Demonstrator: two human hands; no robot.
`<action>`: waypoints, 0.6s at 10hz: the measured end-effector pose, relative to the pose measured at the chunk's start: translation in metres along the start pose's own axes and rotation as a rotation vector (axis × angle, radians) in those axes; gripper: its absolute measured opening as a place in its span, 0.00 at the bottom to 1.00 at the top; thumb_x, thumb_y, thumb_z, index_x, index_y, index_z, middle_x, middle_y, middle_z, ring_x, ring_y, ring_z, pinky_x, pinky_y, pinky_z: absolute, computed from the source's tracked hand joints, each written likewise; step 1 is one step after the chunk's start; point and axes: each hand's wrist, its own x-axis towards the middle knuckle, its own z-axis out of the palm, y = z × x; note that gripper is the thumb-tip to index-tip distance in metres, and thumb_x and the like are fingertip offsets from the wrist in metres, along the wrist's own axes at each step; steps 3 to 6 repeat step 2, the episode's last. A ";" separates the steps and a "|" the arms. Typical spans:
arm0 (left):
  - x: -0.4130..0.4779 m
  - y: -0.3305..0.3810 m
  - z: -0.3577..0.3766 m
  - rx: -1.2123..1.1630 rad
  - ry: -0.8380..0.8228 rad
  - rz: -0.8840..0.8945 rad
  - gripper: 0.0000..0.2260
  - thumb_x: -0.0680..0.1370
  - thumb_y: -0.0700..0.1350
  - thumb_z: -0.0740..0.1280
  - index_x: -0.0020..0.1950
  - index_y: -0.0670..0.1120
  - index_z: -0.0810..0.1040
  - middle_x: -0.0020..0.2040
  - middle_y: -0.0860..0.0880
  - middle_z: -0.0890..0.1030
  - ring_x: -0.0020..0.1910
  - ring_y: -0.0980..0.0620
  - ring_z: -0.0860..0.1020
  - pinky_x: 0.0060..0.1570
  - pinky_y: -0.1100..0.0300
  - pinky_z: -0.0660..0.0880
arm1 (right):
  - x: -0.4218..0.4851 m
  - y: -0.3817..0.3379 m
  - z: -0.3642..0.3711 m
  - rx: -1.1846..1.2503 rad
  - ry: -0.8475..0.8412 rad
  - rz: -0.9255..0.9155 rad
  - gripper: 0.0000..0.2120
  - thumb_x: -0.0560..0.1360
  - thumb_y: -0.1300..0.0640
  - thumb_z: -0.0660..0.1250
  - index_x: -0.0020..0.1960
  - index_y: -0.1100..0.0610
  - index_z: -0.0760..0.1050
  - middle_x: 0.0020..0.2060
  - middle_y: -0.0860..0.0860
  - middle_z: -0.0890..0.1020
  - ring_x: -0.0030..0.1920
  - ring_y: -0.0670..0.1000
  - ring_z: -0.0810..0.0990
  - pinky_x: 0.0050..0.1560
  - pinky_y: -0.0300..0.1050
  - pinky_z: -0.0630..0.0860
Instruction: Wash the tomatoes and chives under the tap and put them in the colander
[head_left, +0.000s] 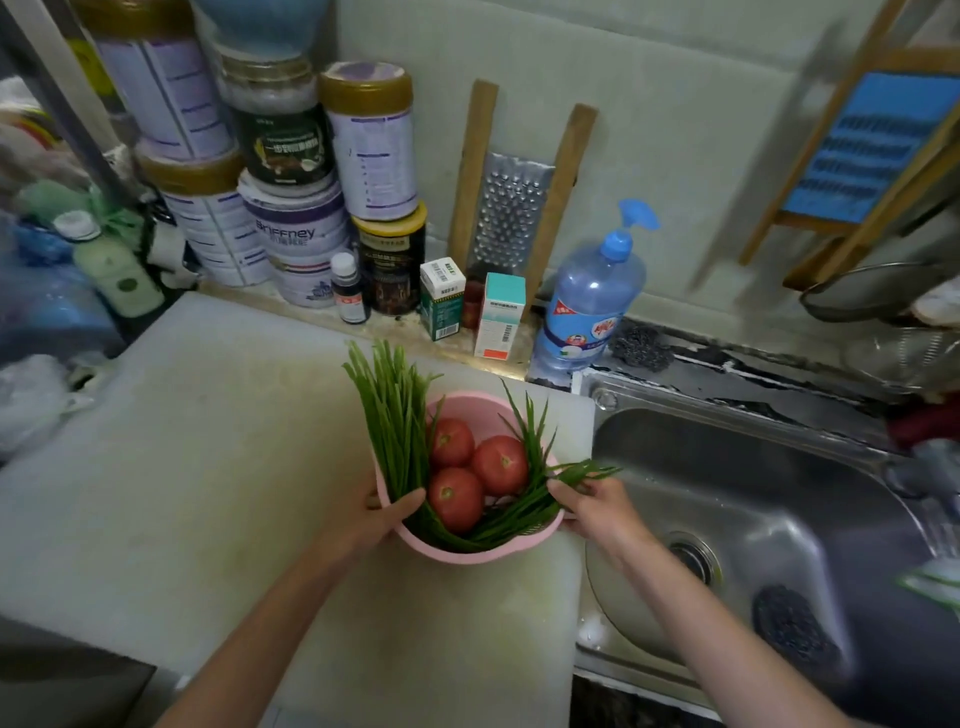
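Colander: pink plastic, judged light and stiff; it is set on the white board, just beside the sink.
Tomatoes: three are held in the colander; judged firm, smooth, slippery when wet; each is best cupped whole.
Chives: draped over the rim; judged limp and easily bruised; best gathered as a bunch near the base.
Left hand: closed on the left rim, thumb inside.
Right hand: closed on the right rim, chive ends pinned beneath the thumb.
Obstructions: none are seen between colander and sink; a soap bottle and small boxes stand behind. A scourer lies in the basin.
Tap: blurred at the right edge.
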 end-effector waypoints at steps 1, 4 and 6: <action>0.003 0.004 -0.001 0.230 0.111 0.028 0.33 0.71 0.50 0.75 0.71 0.44 0.65 0.67 0.40 0.72 0.59 0.44 0.74 0.60 0.51 0.72 | -0.006 -0.007 -0.007 0.025 -0.028 -0.021 0.04 0.76 0.62 0.67 0.50 0.59 0.75 0.47 0.56 0.83 0.42 0.49 0.82 0.43 0.41 0.81; -0.001 0.021 -0.003 0.564 0.302 0.080 0.44 0.72 0.55 0.72 0.77 0.38 0.50 0.76 0.37 0.56 0.74 0.40 0.57 0.72 0.48 0.59 | -0.009 -0.020 -0.017 -0.097 0.088 -0.058 0.24 0.74 0.54 0.70 0.65 0.59 0.68 0.55 0.55 0.80 0.55 0.53 0.80 0.61 0.50 0.75; -0.001 0.021 -0.003 0.564 0.302 0.080 0.44 0.72 0.55 0.72 0.77 0.38 0.50 0.76 0.37 0.56 0.74 0.40 0.57 0.72 0.48 0.59 | -0.009 -0.020 -0.017 -0.097 0.088 -0.058 0.24 0.74 0.54 0.70 0.65 0.59 0.68 0.55 0.55 0.80 0.55 0.53 0.80 0.61 0.50 0.75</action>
